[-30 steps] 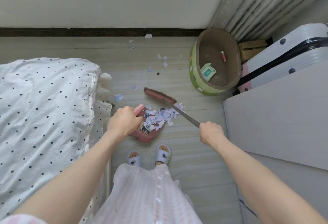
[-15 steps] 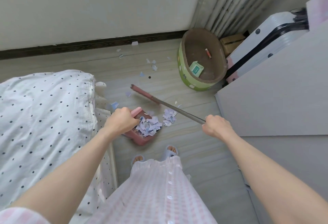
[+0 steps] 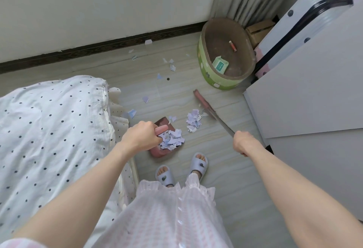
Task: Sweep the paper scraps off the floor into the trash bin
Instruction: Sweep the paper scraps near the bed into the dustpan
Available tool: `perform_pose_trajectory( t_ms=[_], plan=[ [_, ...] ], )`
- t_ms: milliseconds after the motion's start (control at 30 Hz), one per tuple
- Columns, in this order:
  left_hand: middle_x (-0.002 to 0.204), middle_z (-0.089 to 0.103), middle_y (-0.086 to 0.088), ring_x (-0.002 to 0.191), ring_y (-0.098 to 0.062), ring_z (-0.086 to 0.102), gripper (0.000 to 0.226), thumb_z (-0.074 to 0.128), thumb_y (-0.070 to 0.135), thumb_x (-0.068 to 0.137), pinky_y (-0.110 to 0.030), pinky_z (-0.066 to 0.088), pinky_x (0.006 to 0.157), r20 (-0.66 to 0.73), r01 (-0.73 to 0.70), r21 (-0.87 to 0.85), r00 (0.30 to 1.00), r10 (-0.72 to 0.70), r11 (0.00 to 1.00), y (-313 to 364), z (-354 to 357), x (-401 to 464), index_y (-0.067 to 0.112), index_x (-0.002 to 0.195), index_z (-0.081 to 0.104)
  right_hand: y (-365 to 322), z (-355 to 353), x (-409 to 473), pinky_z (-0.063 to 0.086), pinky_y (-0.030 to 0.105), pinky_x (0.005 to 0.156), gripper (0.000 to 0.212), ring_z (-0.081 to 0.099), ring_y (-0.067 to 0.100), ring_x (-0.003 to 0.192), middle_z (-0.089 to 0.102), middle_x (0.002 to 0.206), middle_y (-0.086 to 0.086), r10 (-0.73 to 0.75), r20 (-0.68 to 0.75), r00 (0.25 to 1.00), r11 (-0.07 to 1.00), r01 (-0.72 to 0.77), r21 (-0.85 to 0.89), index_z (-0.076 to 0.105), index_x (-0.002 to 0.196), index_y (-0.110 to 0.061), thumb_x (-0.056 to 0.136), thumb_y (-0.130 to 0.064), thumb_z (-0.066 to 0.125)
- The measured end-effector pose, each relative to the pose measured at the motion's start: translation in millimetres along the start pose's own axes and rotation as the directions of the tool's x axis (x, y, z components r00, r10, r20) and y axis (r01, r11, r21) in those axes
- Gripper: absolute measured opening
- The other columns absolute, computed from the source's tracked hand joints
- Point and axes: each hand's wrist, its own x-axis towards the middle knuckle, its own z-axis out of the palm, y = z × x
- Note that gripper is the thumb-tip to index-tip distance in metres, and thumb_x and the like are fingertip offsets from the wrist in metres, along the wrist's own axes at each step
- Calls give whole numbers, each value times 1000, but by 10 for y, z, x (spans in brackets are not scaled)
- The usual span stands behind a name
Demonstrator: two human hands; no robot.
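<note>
My left hand (image 3: 141, 138) grips the pink handle of a red dustpan (image 3: 164, 150) that rests on the floor and holds a heap of pale paper scraps (image 3: 171, 140). My right hand (image 3: 244, 143) is closed on the dark handle of a red broom (image 3: 205, 105), whose head lies on the floor to the right of a small scrap pile (image 3: 193, 120). Loose scraps (image 3: 172, 65) lie scattered farther off toward the wall. The green trash bin (image 3: 208, 66) stands at the back right with a packet and a small red object inside.
A bed with a white polka-dot cover (image 3: 49, 130) fills the left. A grey cabinet (image 3: 306, 94) and a white suitcase (image 3: 306, 23) stand on the right, a cardboard box (image 3: 259, 29) behind the bin. My slippered feet (image 3: 182, 171) are just below the dustpan.
The broom head has swung to the right, away from the dustpan, now lying beside the small scrap pile. The dustpan has kept its heap. My view has tilted and shifted.
</note>
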Motion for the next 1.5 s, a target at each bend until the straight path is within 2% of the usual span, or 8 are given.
perform_pose_trajectory(
  t_ms=[267,400,600,733,1000,1233,1400,1500],
  plan=[
    [64,48,-2,72,-32,53,19,57,24,78,-30,39,61,-10,2,-35,1000,-3,999,-22,-28,73,11,67,46,-92,162,-355,41,25,41,15,49,17,44,63,73,14,-131,212,969,990,139,-27,57,98,0,92,1,44],
    [70,53,-5,73,-32,56,16,56,24,78,-30,41,62,-22,-6,-39,1000,5,999,-47,-2,57,11,72,52,-147,150,-565,36,21,42,30,45,16,43,55,57,9,-216,258,942,976,219,16,44,65,-5,95,-12,41],
    [69,51,-4,75,-31,55,14,56,24,77,-31,44,67,-28,-3,-45,1000,1,999,-51,18,8,12,74,53,-96,77,-535,41,24,48,21,49,22,45,56,66,14,-252,271,929,952,189,239,58,92,4,91,-11,43],
    [75,57,-7,74,-31,55,15,56,24,79,-30,42,64,-12,30,-74,999,-31,997,-85,25,-80,12,71,51,98,-165,-492,31,12,32,21,39,6,30,44,61,5,-199,237,951,890,75,449,44,75,-8,95,-11,47],
    [100,68,-9,86,-33,62,13,55,23,77,-32,48,70,-16,133,-225,990,-140,965,-198,113,-267,11,80,59,-201,-306,-360,39,20,44,15,48,19,44,56,47,8,-180,44,983,967,169,189,52,81,-2,89,-4,40],
    [77,56,-6,80,-32,58,7,57,23,79,-30,42,66,-27,167,-233,984,-178,958,-188,235,-347,19,74,55,-508,252,-453,51,38,89,37,60,31,114,58,127,17,-267,60,962,960,270,-67,52,127,-1,92,0,39],
    [79,56,-5,84,-33,61,8,55,23,80,-30,42,66,-34,170,-229,983,-183,958,-72,208,-337,22,72,52,-255,-14,-444,45,26,51,22,59,28,55,63,68,17,-281,223,933,955,296,-37,61,91,3,88,-9,43],
    [76,55,-4,82,-32,60,14,55,22,79,-30,41,65,-27,198,-251,977,-211,948,-49,190,-364,24,67,49,-85,-241,-373,43,25,49,29,52,27,59,61,74,16,-311,233,922,949,316,14,65,96,2,89,-17,44]
  ],
)
